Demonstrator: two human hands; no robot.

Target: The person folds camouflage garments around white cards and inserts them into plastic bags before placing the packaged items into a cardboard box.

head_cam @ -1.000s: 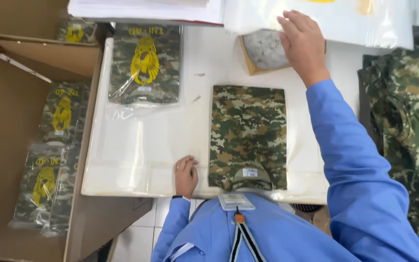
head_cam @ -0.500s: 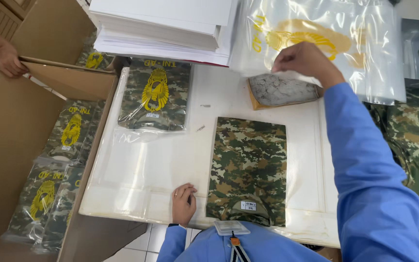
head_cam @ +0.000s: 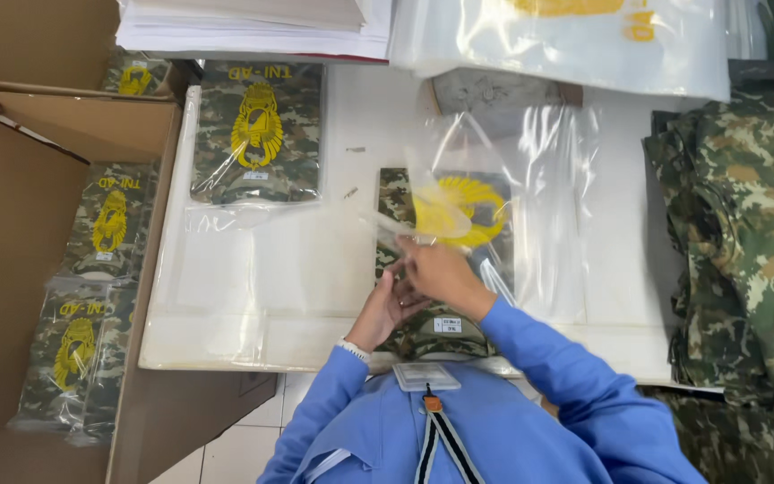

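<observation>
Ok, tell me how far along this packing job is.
Done: one bagged shirt lies on the table, and more bagged shirts lie in the cardboard box. In hand: both hands, left hand and right hand, hold a clear bag over a folded camouflage shirt. Left: the pile of unbagged camouflage clothing at the right.

The person wears a plain mid-blue, long-sleeved shirt — soft fabric creased at the elbows. A pale band circles the cuff of the left sleeve (head_cam: pixel 351 348). At the chest hangs a clear badge holder (head_cam: pixel 426 376) on a black-and-white striped lanyard (head_cam: pixel 441 444) with a small orange clip.
</observation>
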